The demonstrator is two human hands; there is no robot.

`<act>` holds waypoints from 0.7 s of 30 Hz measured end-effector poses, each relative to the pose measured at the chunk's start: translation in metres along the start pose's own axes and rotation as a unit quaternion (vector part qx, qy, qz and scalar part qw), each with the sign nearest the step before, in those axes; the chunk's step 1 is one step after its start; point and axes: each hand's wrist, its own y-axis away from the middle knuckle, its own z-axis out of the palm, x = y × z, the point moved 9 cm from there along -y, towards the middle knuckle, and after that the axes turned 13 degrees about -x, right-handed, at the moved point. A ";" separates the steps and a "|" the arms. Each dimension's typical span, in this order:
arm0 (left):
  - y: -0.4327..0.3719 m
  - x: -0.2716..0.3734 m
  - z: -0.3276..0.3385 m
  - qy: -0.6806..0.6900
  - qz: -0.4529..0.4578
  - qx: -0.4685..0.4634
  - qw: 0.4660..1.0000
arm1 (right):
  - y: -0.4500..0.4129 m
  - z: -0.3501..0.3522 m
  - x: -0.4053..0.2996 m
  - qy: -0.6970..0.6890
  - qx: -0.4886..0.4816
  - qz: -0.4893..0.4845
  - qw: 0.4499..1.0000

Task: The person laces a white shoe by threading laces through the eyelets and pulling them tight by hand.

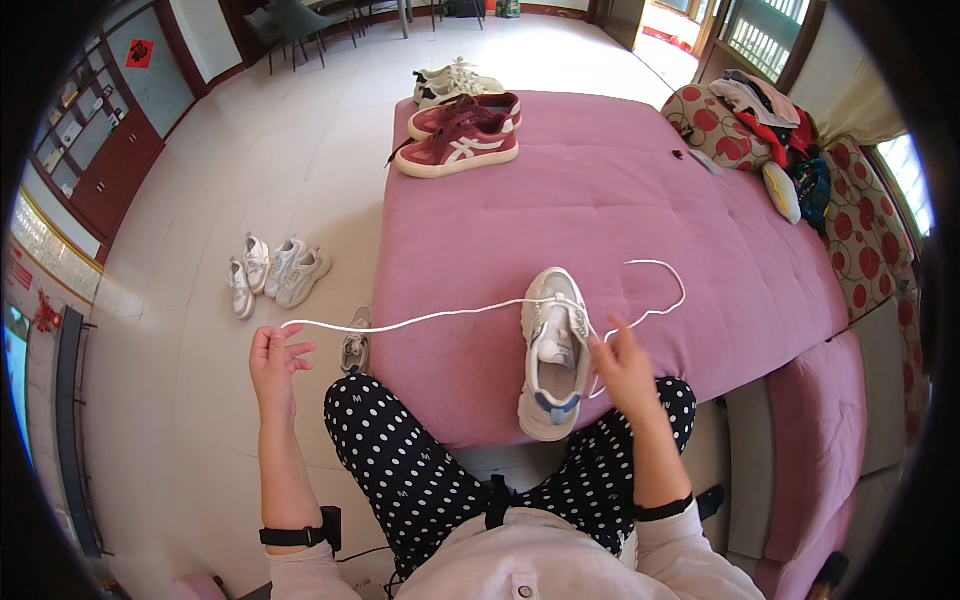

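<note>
A white and grey sneaker point(553, 352) stands on the pink cushioned seat, its heel towards me. My left hand point(280, 360), out over the floor at the left, pinches the end of a long white shoelace point(420, 318). The lace runs across to the front of the sneaker. Just right of the sneaker is my right hand point(624, 367), slightly blurred, beside the lace; whether it grips the lace cannot be told. The other part of the lace curls over the seat beyond that hand.
Red sneakers point(457, 146) and white sneakers point(457, 81) stand at the seat's far left corner. More pale shoes point(277, 270) are on the floor at the left, one grey shoe point(356, 341) beside the seat. Clothes point(765, 105) lie on a patterned cushion at the right.
</note>
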 end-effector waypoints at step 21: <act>-0.041 0.158 0.030 0.087 0.188 -0.062 0.976 | -0.184 -0.075 0.080 0.354 0.022 -0.014 0.935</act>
